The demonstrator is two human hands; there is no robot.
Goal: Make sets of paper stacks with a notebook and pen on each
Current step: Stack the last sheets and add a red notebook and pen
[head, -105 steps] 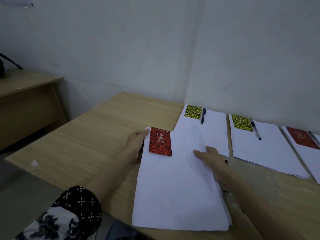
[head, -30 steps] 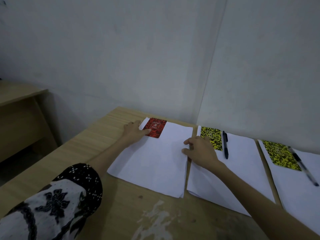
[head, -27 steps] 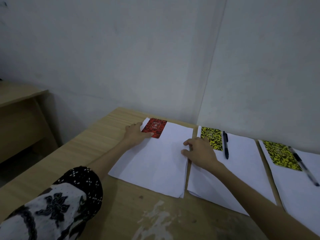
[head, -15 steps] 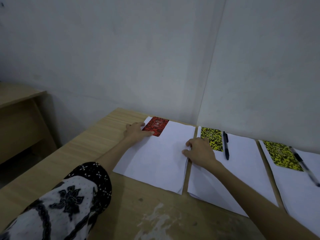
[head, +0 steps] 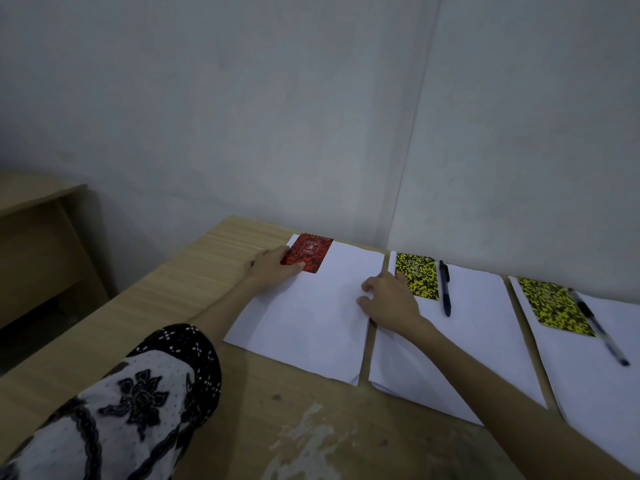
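A white paper stack (head: 311, 317) lies at the left end of a row on the wooden table (head: 180, 306). A red notebook (head: 308, 252) sits on its far left corner; no pen is on this stack. My left hand (head: 272, 268) grips the stack's left edge, thumb pinning the red notebook. My right hand (head: 389, 299) has its fingers curled on the stack's right edge. Just right, a second stack (head: 467, 341) carries a yellow-black notebook (head: 417, 275) and a black pen (head: 445, 287). A third stack (head: 595, 382) carries another yellow-black notebook (head: 554, 310) and a pen (head: 597, 330).
The table stands in a corner, with white walls close behind the stacks. A second wooden desk (head: 38, 237) stands to the far left across a gap. The near table surface has a worn pale patch (head: 304, 441).
Both hands have slid the left stack with the red notebook away from me toward the wall, until it lies parallel beside the second stack. The other stacks have not moved.
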